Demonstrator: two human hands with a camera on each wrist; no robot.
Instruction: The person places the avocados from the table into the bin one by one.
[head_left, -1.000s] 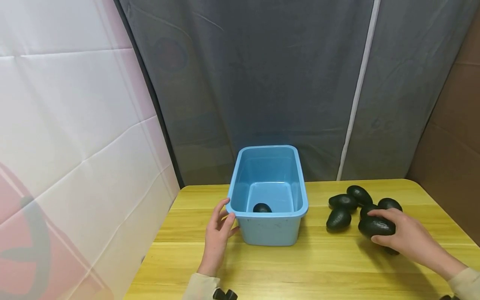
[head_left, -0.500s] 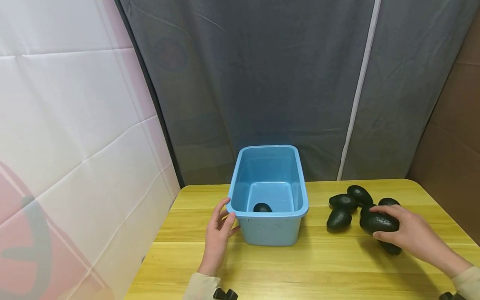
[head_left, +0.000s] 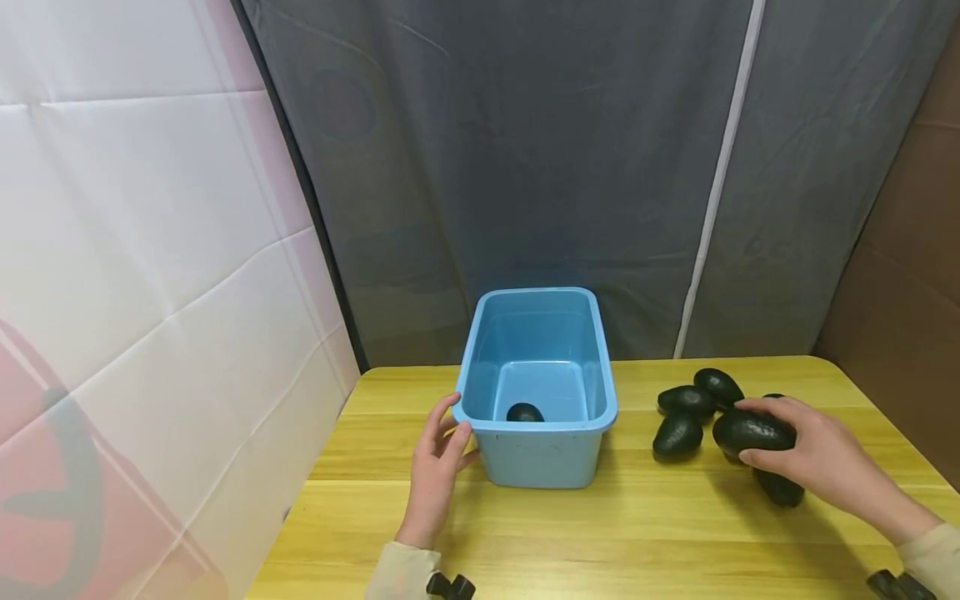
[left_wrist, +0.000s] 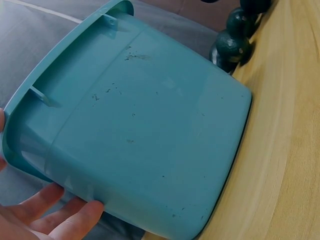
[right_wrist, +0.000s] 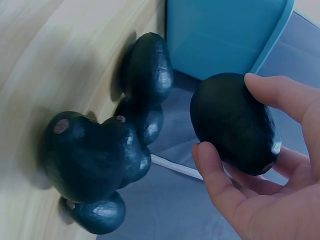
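Right hand: right hand [head_left: 813,454] has its grip curled round one avocado [head_left: 752,431], thumb under and fingers over; the fruit is clear of the desk [head_left: 600,533], well to the right of the bin [head_left: 536,435].
Left hand: left hand [head_left: 438,467] lies with fairly straight fingers against the bin's near-left corner, steadying it, holding nothing.
Bin contents: one avocado in the bin [head_left: 524,412], on the floor near the front wall.
Pile: loose avocados [head_left: 688,415] lie on the desk right of the bin, touching each other; one [head_left: 778,487] sits just below the held fruit.
Risk, slip: the skin looks smooth and the hold takes only part of the fruit; a loose grip could drop it onto the pile and set the others rolling towards the desk edge.
Risk, bin: a drop from high up could hit the rim or the fruit inside; the light bin could shift if the left hand eases off.
Change: half a second earlier the held avocado was lower, close over the pile; it is now lifted and slightly nearer the bin. Left hand and bin are unmoved.
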